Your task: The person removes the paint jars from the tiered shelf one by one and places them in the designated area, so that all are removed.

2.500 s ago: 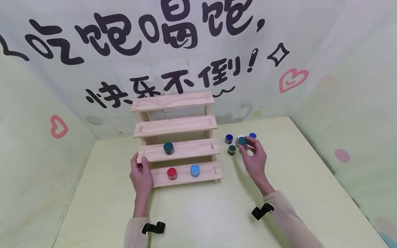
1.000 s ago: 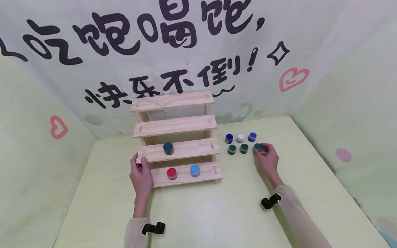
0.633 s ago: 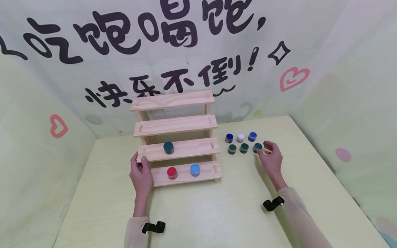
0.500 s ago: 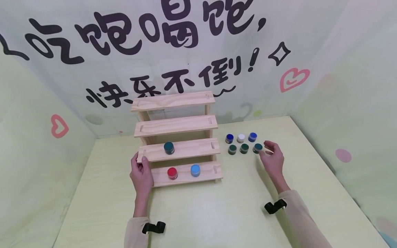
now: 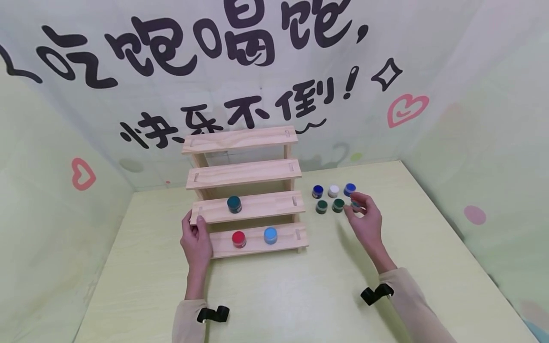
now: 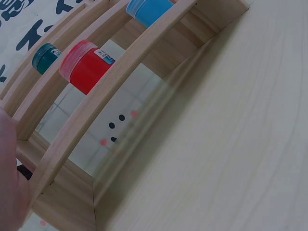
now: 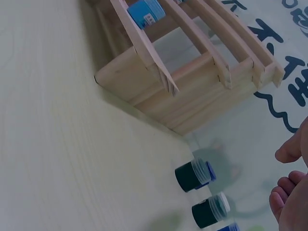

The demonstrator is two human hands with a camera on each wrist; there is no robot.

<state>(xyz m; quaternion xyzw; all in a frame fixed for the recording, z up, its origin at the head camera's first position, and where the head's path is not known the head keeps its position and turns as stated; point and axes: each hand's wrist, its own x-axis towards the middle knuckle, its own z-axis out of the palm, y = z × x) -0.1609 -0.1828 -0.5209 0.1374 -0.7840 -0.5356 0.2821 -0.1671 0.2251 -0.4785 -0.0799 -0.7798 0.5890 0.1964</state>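
Note:
My left hand [image 5: 197,239] grips the left end of the wooden four-tier rack [image 5: 244,173], its thumb on the second tier from the bottom. A teal jar [image 5: 234,204] stands on that tier; a red jar [image 5: 238,239] and a light blue jar [image 5: 270,235] stand on the lowest. My right hand [image 5: 366,223] hovers over the loose jars right of the rack, fingers parted and holding nothing. Its fingers partly hide another teal jar [image 5: 355,206]. Beside that jar are two dark green jars, the nearer one [image 5: 338,206] just left of the hand.
Behind the green jars stand a dark blue jar [image 5: 317,191], a white jar [image 5: 333,191] and a blue jar [image 5: 350,189]. A printed cloth wall [image 5: 257,85] rises behind the table [image 5: 266,295], with side walls at left and right.
My right hand set the teal jar at the right end of the front row and let go, drew back a little, then moved left above the jars. My left hand has stayed on the rack.

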